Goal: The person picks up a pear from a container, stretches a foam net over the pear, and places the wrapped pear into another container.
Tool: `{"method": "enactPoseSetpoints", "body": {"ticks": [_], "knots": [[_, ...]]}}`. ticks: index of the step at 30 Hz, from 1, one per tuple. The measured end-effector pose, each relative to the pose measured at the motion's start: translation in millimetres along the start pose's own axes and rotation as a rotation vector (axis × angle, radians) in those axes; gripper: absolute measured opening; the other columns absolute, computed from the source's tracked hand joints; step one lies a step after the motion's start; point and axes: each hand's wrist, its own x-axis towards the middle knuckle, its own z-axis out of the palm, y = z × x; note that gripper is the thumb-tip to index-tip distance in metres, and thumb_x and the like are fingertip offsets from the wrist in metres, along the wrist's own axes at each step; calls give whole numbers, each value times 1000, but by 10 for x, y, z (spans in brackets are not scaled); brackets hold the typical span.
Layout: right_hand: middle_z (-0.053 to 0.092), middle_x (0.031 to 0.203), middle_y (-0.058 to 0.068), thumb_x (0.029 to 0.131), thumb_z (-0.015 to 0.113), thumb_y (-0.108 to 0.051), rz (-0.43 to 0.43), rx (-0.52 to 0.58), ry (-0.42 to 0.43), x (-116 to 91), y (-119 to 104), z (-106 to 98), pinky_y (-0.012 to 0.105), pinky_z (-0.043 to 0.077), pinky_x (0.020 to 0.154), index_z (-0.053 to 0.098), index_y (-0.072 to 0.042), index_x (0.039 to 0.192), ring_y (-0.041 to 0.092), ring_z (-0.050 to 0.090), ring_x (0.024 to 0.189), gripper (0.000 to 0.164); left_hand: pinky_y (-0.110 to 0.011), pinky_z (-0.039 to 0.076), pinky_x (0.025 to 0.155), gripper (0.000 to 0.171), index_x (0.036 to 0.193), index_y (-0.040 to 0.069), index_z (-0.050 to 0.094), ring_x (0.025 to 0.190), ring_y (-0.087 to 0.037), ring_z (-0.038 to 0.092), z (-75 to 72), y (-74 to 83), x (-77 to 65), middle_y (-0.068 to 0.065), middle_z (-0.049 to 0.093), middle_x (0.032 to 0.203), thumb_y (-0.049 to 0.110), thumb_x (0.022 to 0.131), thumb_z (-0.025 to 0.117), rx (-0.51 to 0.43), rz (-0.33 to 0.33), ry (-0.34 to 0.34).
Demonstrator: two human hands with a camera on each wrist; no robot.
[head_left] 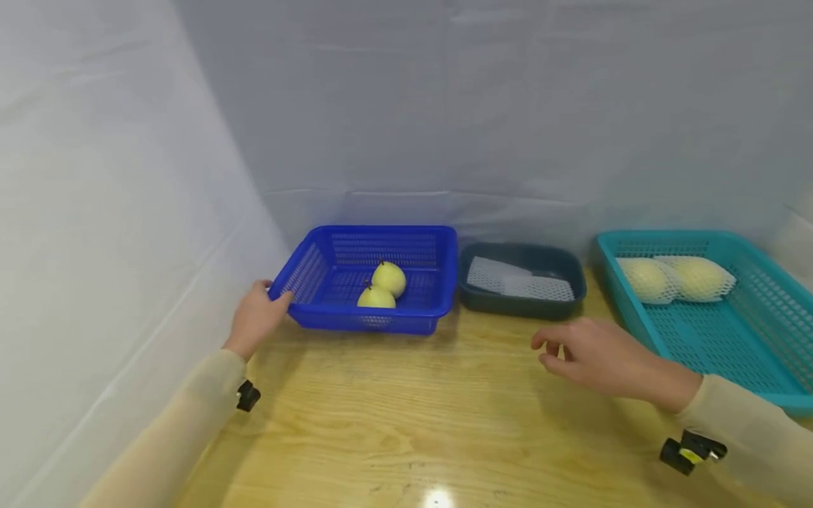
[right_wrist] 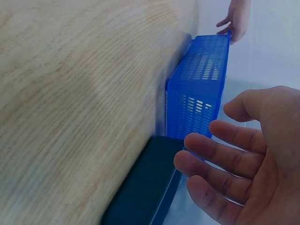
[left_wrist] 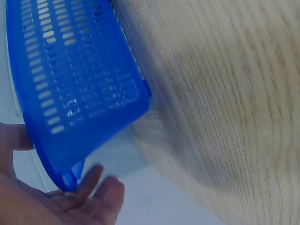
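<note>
Well, left fingers [left_wrist: 110, 197] grip the blue basket [head_left: 330, 319] (pears [head_left: 389, 280] inside).

Behind the table [head_left: 406, 402], a grey sheet [head_left: 406, 106] is hanging as a backdrop, creasing low down near the table's far side. Along the table's left side a whiter sheet [head_left: 82, 190] is rising, meeting the backdrop in a corner, and more pale sheeting [head_left: 802, 233] is showing past the table's far right. A white glare [head_left: 438, 498] is shining on the table's near side, small dark marks [head_left: 416, 466] lying just behind it among the yellowish grain.
</note>
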Motion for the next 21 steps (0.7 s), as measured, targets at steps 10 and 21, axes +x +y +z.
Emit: {"method": "enactPoseSetpoints", "body": {"ticks": [10, 21], "knots": [[70, 87, -12, 97, 64, -25, -45, -51, -18, 206, -41, -59, 22, 39, 47, 72, -22, 113, -3, 45, 49, 18, -31, 51, 66, 53, 119, -11, 59, 91, -35, 67, -69, -136, 146, -25, 71, 105, 37, 105, 42, -22, -9, -126], [71, 102, -9, 101, 60, -30, -147, -59, -212, 875, -108, -292, 34, 55, 75, 65, -19, 132, -2, 60, 77, 34, -39, 49, 74, 59, 125, -9, 55, 87, -29, 67, -25, -162, 178, -20, 70, 104, 41, 106, 29, 48, -18, -179]]}}
